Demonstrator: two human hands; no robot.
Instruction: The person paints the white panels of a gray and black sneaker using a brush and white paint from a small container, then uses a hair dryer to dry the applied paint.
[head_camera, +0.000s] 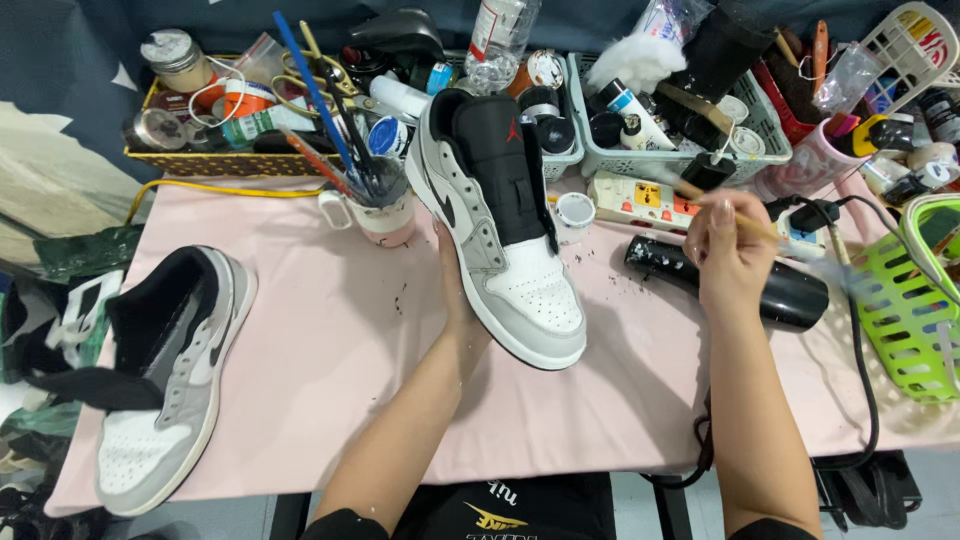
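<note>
- Fingers of the left hand (455, 285) clamp the grey-and-white sneaker (505, 230) from behind, tilted up over the pink mat (330, 350).
- Right hand (728, 255), right of that sneaker, pinches a thin brush (735, 215), its fingers closed on the handle.
- Risk: the brush tip could smear the black hair dryer (730, 280) just beside that hand, or the propped sneaker could slip.
- Left of it lies the second sneaker (170, 390); behind it, a cup of brushes (380, 205).

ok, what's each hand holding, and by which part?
Left hand holds the grey-and-white sneaker from beneath, at its sole. Right hand pinches a thin paintbrush partway along its wooden handle.
</note>
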